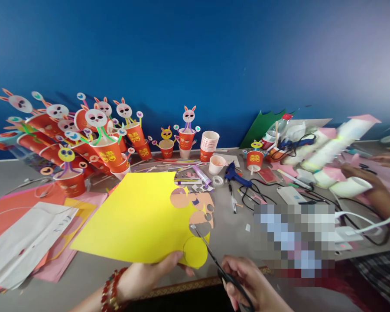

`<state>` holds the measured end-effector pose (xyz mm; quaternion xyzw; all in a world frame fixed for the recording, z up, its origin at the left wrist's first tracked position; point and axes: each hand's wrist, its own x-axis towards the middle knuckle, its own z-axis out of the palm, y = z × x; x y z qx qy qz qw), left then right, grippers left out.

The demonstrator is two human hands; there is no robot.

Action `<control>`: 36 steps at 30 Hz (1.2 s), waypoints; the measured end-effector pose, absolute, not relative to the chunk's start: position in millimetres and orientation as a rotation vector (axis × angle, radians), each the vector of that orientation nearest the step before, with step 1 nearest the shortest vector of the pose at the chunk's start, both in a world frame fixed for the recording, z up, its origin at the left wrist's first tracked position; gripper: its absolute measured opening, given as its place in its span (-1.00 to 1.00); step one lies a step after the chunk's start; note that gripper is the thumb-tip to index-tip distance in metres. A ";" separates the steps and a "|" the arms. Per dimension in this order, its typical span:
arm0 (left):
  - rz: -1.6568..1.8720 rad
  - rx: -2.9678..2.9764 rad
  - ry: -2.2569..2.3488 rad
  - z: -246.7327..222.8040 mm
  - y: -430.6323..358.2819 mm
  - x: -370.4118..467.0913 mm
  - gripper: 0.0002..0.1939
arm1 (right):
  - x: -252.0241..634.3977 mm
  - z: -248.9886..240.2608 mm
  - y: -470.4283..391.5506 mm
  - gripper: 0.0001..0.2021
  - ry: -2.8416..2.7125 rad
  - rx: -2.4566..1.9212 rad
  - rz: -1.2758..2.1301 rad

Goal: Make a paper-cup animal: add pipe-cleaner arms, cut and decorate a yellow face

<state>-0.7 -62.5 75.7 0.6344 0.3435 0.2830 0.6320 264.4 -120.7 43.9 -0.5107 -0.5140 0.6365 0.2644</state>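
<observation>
A large yellow sheet of paper point(139, 212) is held up over the table, its lower edge pinched in my left hand point(152, 273), thumb on top. Round bites are cut from its right edge, and a drawn circle point(195, 252) stands partly cut free at the lower right corner. My right hand point(243, 281) is wrapped round the black handles of the scissors point(214, 255). The scissor blades point up and left, beside the circle's upper right edge. Peach paper scraps point(204, 212) with round holes lie past the sheet.
Red paper cups point(107, 154) with rabbit-faced figures crowd the back left. A blue glue gun point(235, 175), a cup stack point(209, 145) and cables lie behind and to the right. White paper point(32, 242) covers coloured sheets at left. Another person's arm point(381, 199) reaches in at right.
</observation>
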 end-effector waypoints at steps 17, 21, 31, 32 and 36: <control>0.539 1.542 0.688 85.1 -52.4 3.4 -0.61 | 267.7 43.4 -119.5 -0.36 -1.545 -1.326 1.636; 0.545 1.566 0.680 86.5 -50.8 2.5 -0.58 | 268.1 45.7 -118.4 -0.35 -1.550 -1.353 1.649; 0.529 1.593 0.671 83.1 -47.4 -2.3 -0.57 | 264.1 50.8 -118.2 -0.34 -1.562 -1.385 1.617; 0.530 1.591 0.672 83.1 -47.2 -2.3 -0.58 | 264.1 50.9 -118.3 -0.34 -1.563 -1.390 1.613; 0.530 1.554 0.669 81.4 -45.8 -2.4 -0.60 | 264.8 50.6 -118.1 -0.34 -1.529 -1.416 1.632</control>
